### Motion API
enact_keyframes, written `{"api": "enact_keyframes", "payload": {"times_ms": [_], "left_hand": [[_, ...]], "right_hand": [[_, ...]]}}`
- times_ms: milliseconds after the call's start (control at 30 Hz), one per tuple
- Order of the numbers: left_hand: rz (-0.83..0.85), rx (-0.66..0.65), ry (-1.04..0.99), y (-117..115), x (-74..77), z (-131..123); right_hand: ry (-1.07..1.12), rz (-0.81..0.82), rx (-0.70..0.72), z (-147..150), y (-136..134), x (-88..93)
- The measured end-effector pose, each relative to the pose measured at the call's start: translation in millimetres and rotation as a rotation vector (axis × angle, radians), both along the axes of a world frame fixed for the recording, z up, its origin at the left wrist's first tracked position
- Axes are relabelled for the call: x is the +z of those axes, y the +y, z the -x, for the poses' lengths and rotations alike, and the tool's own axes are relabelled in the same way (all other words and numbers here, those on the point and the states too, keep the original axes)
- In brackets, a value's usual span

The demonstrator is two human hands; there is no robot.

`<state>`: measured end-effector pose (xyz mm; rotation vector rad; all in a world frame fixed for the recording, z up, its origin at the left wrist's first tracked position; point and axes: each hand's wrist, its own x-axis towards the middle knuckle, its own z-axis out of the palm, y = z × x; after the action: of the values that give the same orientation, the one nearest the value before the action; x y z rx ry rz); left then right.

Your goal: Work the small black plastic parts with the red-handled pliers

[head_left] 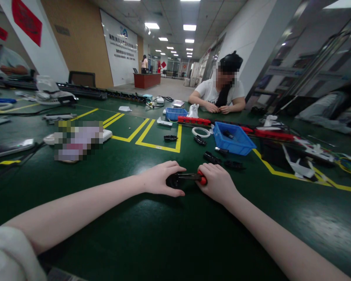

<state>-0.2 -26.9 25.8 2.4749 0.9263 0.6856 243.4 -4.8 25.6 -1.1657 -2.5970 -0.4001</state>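
My right hand (pixel 218 181) is wrapped round the red handles of a pair of pliers (pixel 190 176), whose dark jaws point left. The tips of the jaws reach a small black part (pixel 173 180) between the fingers of my left hand (pixel 160 178). My left thumb and fingers curve round that part from the left side, and its exact shape is hard to make out. Just beyond my right hand lie black parts (pixel 212 157) of a similar look. Another black part (pixel 170 138) lies inside a yellow-taped outline, with one more (pixel 200 140) to its right.
A blue bin (pixel 234 138) stands at the right, a smaller blue bin (pixel 176 114) behind it. A white ring roll (pixel 201 132) lies beside them. Red strips (pixel 194 121) run along the table. A phone (pixel 78 142) lies left. Across the table sits a person (pixel 228 88).
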Motion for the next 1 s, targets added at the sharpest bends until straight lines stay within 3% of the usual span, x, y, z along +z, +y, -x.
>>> {"api": "enact_keyframes", "payload": {"times_ms": [567,833,1000], "left_hand": [[-0.029,-0.009,0.001,-2.1,3.6,0.7],[0.067,-0.014,0.017,0.1,4.5,2.1],[0.016,-0.032,0.047,0.6,6.0,1.2]], "right_hand": [[-0.016,0.036,0.043,0.3,-1.3,5.4],[-0.005,0.069,0.033,1.0,-2.1,4.8],[0.017,0.083,0.018,0.1,-0.3,2.6]]}}
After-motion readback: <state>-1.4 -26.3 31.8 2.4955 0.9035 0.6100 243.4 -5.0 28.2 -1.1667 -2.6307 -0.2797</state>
